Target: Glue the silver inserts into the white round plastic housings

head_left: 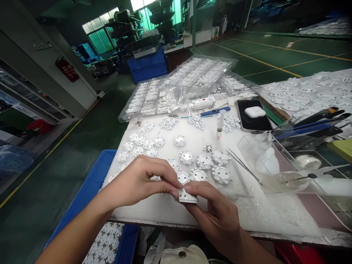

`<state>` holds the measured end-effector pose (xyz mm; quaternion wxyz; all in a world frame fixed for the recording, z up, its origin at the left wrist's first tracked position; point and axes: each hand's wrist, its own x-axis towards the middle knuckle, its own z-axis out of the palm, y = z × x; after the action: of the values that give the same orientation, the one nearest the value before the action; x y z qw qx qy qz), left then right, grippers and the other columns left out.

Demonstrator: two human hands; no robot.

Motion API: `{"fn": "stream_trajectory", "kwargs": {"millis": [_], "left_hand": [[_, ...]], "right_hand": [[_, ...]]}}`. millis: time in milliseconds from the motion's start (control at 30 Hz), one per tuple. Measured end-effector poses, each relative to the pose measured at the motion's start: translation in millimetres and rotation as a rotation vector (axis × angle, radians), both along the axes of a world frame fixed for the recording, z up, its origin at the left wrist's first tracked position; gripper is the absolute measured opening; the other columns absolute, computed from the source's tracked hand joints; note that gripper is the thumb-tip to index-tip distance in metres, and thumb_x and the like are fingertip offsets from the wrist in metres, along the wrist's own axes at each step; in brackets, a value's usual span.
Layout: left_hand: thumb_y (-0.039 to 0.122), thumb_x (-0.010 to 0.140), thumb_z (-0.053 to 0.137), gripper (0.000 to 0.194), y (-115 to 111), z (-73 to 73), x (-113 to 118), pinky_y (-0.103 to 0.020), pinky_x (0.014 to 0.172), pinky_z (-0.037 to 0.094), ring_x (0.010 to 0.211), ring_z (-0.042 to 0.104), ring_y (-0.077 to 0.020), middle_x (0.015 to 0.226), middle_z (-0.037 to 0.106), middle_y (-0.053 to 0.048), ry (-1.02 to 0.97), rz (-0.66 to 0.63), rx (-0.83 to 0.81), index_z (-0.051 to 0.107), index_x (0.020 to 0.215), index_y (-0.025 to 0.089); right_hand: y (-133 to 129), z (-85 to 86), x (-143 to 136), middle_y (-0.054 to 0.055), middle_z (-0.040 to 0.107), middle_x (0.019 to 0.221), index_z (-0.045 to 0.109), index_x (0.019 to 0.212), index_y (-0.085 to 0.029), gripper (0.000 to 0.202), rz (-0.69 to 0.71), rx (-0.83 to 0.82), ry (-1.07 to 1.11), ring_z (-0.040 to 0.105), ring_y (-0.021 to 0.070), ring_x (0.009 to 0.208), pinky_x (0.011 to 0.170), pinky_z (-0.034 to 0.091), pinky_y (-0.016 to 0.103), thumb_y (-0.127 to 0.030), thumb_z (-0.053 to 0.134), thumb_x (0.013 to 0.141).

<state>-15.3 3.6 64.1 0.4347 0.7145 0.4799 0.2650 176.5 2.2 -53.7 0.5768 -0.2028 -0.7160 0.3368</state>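
Note:
Near the table's front edge, a small white plastic round part (188,197) with dark holes in its side is held between both hands. My left hand (150,179) pinches its upper left side with thumb and fingertips, partly covering it. From the right, my right hand (213,207) grips the same part, thumb underneath and index finger on top. Just beyond the hands lie several white discs with knobbed rims, one of them a disc (221,174) at the right. Plainer white discs (138,150) are grouped at the left.
Small white pieces (168,123) lie in piles behind the discs. Tweezers (244,167), a syringe (220,126), tiny metal bits (208,148) and a phone (254,121) are to the right. Clear trays (143,99) stand at the back; a blue crate (106,157) is below left.

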Motion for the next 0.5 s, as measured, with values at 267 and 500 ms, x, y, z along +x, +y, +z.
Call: {"fn": "stream_trajectory", "kwargs": {"millis": [267, 500], "left_hand": [[0.02, 0.076, 0.082, 0.019, -13.6, -16.3, 4.2, -0.027, 0.078, 0.053, 0.087, 0.068, -0.0176, 0.095, 0.071, -0.003, -0.053, 0.036, -0.02, 0.08, 0.094, 0.026], [0.008, 0.079, 0.077, 0.034, -41.8, -49.7, 6.1, -0.027, 0.079, 0.053, 0.093, 0.067, -0.0178, 0.098, 0.069, -0.004, -0.151, 0.238, 0.124, 0.075, 0.105, 0.03]], "right_hand": [[-1.9, -8.3, -0.4, 0.004, 0.068, 0.098, 0.056, 0.108, -0.021, 0.03, 0.033, -0.034, 0.074, 0.069, 0.0133, 0.091, 0.075, 0.06, 0.024, -0.003, 0.063, 0.085], [0.7, -0.5, 2.3, 0.006, 0.065, 0.104, 0.06, 0.1, -0.02, 0.025, 0.092, -0.106, 0.039, 0.068, 0.0127, 0.092, 0.071, 0.058, 0.022, 0.0, 0.061, 0.084]]}}
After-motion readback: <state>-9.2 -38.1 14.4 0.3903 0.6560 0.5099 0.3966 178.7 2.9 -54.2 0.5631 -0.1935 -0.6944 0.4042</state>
